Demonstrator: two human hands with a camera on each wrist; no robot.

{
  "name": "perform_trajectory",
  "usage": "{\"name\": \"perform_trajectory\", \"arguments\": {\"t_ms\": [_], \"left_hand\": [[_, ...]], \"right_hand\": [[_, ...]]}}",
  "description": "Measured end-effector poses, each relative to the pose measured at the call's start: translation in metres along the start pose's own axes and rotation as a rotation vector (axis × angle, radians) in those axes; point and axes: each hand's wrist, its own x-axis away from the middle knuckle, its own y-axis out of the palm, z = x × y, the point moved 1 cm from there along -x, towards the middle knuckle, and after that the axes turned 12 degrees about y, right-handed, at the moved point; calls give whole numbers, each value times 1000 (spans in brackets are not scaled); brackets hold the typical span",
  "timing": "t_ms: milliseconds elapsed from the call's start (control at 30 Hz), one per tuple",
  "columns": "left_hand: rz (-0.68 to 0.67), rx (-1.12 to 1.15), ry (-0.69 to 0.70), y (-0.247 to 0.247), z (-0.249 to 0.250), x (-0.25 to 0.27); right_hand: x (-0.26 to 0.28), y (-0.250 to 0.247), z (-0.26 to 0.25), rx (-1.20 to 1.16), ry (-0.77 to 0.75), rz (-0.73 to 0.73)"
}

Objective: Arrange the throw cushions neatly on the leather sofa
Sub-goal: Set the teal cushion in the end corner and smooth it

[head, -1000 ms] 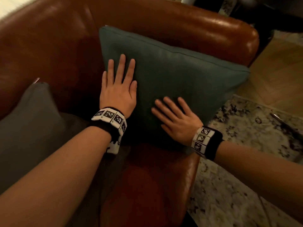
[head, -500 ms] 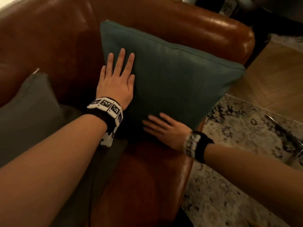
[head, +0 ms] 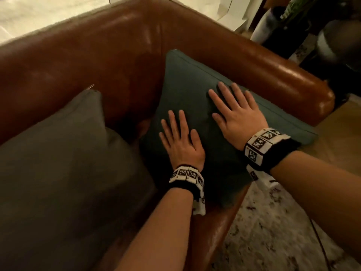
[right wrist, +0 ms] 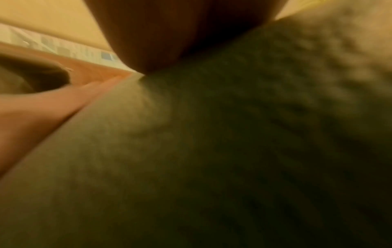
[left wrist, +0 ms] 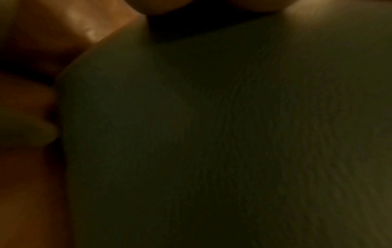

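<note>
Head view: nearest the camera, two bare forearms are seen reaching forward, each banded at the wrist with a black strap carrying black-and-white markers. The left hand (head: 181,141) is laid flat on the lower left part of a teal cushion (head: 187,85), its fingers straight and slightly spread, holding nothing. The right hand (head: 238,114) is pressed palm-down higher up and to the right on the same cushion, fingers likewise straight and fanned. The teal cushion is propped in the corner of the brown leather sofa (head: 117,55), leaning against the armrest (head: 283,75) on the right, with its bottom edge on the seat. To the left, a grey cushion (head: 64,153) is rested against the backrest, just beside the teal one. A pale mottled rug (head: 273,231) is seen on the floor by the sofa's front, and wooden flooring (head: 341,130) lies beyond it. Both wrist views are filled with blurred dark cushion fabric; little else can be told from them.
</note>
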Motion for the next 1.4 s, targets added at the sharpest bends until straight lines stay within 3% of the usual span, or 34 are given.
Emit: {"name": "perform_trajectory", "arguments": {"t_ms": [133,300,467,567,700,767,867,900,933,1033,1100,1167,1233,1300,1333,1400], "left_hand": [[67,124,-224,16,-16,26],[75,162,-232,6,-20,29],[169,197,-170,-10,-9,-34],[203,289,-382,-3,-38,-39],[91,420,-792,-3,-67,-21],[150,393,-702,-14,-53,-33],[209,340,-198,-28,-10,-64],[189,317,-137,-28,-5,-73],[166,327,-188,-26,-10,-80],[-43,423,-638,-30,-50,-83],[-161,360,-706,-41,-56,-83],[-93,152,-481,-59,-35,-91],[8,-70,36,-77,7,-104],[-134,-215,554,-76,44,-118],[-278,-275,707,-69,54,-126],[-486,-439,839,-54,49,-143]], "right_hand": [[-1,2,2,14,-2,-13],[-4,1,1,-6,9,-79],[-7,-3,0,-15,-4,-109],[-9,-3,0,-18,-9,-129],[-8,-2,3,-38,-10,-137],[-9,-2,3,-52,-10,-143],[-8,-1,2,-68,4,-124],[-8,-2,3,-66,8,-126],[-6,-3,3,-63,7,-137],[-2,-10,5,-66,15,-152],[4,-12,16,-87,143,-174],[13,-15,24,-131,324,-146],[17,-20,15,-192,389,-81],[16,-20,-12,-252,309,-38],[15,-15,-24,-261,267,-39],[13,-3,-33,-260,264,-39]]}}
